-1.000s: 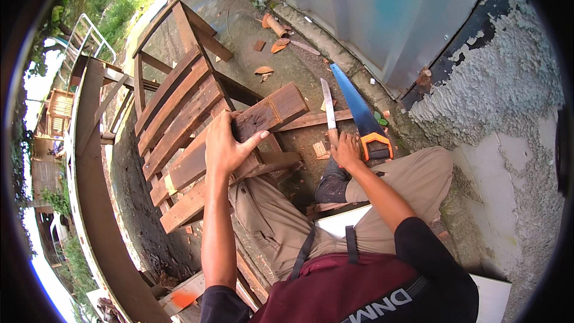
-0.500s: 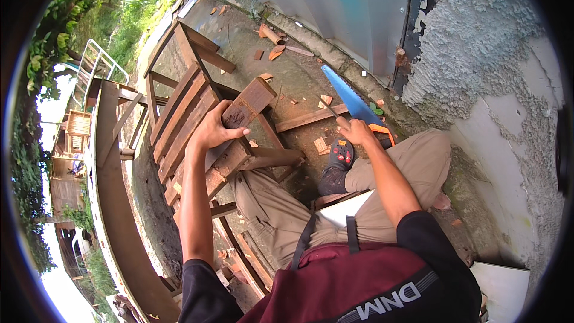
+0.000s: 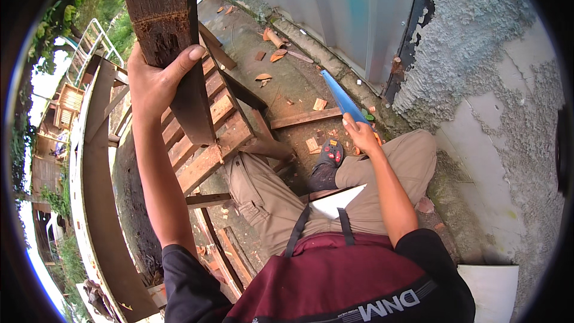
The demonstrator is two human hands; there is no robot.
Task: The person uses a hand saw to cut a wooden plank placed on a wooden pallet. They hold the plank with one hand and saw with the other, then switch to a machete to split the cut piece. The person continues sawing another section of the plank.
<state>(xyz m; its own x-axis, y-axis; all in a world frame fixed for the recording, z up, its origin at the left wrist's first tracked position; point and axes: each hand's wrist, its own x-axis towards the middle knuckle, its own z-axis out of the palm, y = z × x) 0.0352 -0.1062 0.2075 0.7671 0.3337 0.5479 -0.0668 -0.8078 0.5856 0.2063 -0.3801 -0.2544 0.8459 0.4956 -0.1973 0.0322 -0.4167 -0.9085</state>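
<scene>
My left hand (image 3: 152, 84) grips a thick dark brown wooden block (image 3: 161, 18), thumb across its face, raised close to view above a slatted wooden bench-like frame (image 3: 215, 137). A rough groove crosses the block, and its lower end tapers below my hand. My right hand (image 3: 362, 136) is closed beside my bent knee, over the handle end of a hand saw with a blue blade (image 3: 341, 94). Only a bit of the saw's orange handle (image 3: 378, 139) shows past the fingers. What those fingers hold is hidden.
A wooden strip (image 3: 305, 118) and several offcuts (image 3: 313, 145) lie on the ground beyond my shoe (image 3: 330, 155). A corrugated metal sheet (image 3: 335, 18) and a peeling wall (image 3: 478, 84) close off the right. On the left stands a long curved plank structure (image 3: 98, 191).
My left hand has lifted the wooden block off the slatted frame, up and toward me. The thin dark tool seen in my right hand no longer shows. The saw has hardly moved.
</scene>
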